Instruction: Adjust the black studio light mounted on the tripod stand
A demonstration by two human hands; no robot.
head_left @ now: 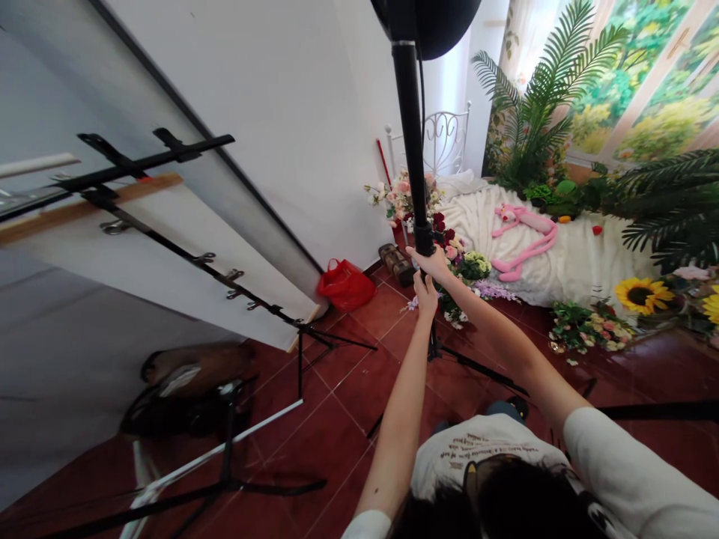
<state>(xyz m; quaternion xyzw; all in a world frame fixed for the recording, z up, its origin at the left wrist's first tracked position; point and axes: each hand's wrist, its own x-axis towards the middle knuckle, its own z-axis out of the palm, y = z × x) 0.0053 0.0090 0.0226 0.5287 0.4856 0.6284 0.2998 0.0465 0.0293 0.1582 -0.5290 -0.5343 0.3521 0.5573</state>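
Right hand (pixel 434 263) pinching round pole (pixel 411 135) at collar (pixel 425 239), left hand (pixel 428 296) wrapped just below; grip probably stacked to steady bulky black head (pixel 449 24) above. Legs (pixel 477 368) splay below grip.

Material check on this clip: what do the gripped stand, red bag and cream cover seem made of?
Stand: probably metal, smooth black, from its slim straight tubing.
Red bag: likely thin plastic, slightly shiny, crumpled.
Cream cover: apparently plush fabric, matte, softly folded.

The head camera looks forward and down, close behind the black pole (pixel 410 142).
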